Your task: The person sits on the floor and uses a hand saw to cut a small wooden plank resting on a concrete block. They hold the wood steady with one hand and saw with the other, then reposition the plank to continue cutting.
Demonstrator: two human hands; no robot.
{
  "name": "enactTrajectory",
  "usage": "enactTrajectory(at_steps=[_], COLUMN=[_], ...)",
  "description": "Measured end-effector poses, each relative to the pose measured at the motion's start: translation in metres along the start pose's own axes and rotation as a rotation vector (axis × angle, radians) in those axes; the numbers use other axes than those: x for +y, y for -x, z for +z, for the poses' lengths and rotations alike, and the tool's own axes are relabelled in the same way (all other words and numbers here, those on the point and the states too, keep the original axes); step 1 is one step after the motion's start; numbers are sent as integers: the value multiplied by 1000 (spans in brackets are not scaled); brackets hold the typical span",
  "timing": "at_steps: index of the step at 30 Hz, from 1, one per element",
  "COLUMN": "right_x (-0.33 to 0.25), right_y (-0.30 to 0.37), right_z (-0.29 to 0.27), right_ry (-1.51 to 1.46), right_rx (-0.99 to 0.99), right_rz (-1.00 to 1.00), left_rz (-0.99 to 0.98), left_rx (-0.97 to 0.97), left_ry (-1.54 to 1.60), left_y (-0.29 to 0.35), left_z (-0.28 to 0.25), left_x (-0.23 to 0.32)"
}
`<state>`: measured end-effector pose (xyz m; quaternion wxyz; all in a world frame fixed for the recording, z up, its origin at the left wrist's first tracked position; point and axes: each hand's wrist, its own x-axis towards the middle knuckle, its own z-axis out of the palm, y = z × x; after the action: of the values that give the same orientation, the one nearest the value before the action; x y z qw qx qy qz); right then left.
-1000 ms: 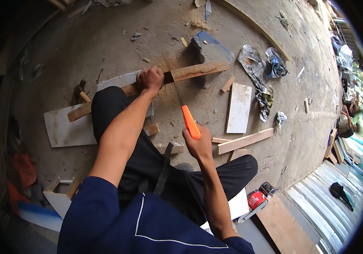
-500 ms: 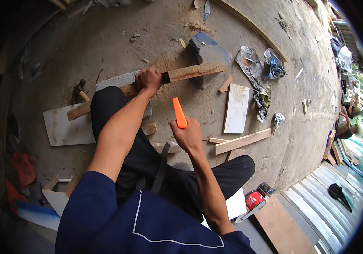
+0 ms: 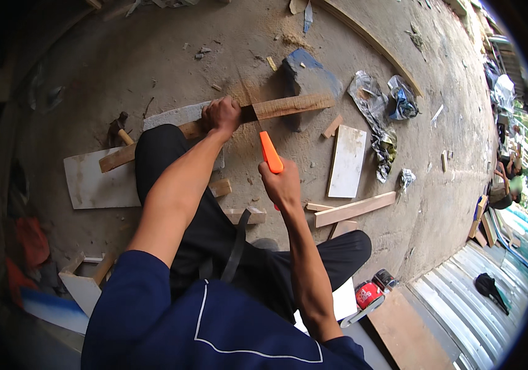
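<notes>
My left hand (image 3: 222, 115) is closed round a long wooden beam (image 3: 294, 106), pressing on it near its middle. The beam's right part lies over a blue-grey block (image 3: 310, 71); my left knee hides a stretch farther left. In my right hand (image 3: 281, 184) is the orange handle (image 3: 270, 152) of a hand saw, fingers wrapped round it. Its thin, blurred blade crosses the beam just right of my left hand, where a dark line marks the wood. Sawdust lies on the ground around there.
A hammer (image 3: 122, 132) lies left of my knee, by a white board (image 3: 100, 185). Another white board (image 3: 346, 161), wood offcuts (image 3: 356, 209) and crumpled plastic (image 3: 372, 105) lie to the right. A red power tool (image 3: 368, 295) sits near my right leg. People are far right.
My right hand and the saw handle have shifted slightly right and down, toward me. The blade now shows as a blurred streak beyond the beam. My left hand keeps its hold.
</notes>
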<state>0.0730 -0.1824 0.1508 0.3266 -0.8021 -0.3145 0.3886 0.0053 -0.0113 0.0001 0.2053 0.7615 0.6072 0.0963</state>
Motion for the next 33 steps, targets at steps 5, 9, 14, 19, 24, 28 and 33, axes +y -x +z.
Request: enactTrajectory(at_steps=[5,9,14,19,24,28,33], right_x=[-8,2,7,-2,20,8,5], right_y=[83,93,10,104,73,32,103], right_z=[-20,-29,-5,-29,-25,-12,-34], right_ry=[15,24,-6,-2,-25,0,1], right_rx=[41,47,16,2,14,-4,17], right_rz=[-72,-26,36,-24,23,24,1], left_rz=[-15,8,58,20,29,16,12], left_rx=[11,63,77,53,20,47,62], left_ry=[27,20,42,42,37,23,26], left_y=[-3,-5,-11,0,-2,-3,-1], left_z=[5,7,11,14,4,6,1], left_x=[-6,-10,-4,-13,-4,-4,-7])
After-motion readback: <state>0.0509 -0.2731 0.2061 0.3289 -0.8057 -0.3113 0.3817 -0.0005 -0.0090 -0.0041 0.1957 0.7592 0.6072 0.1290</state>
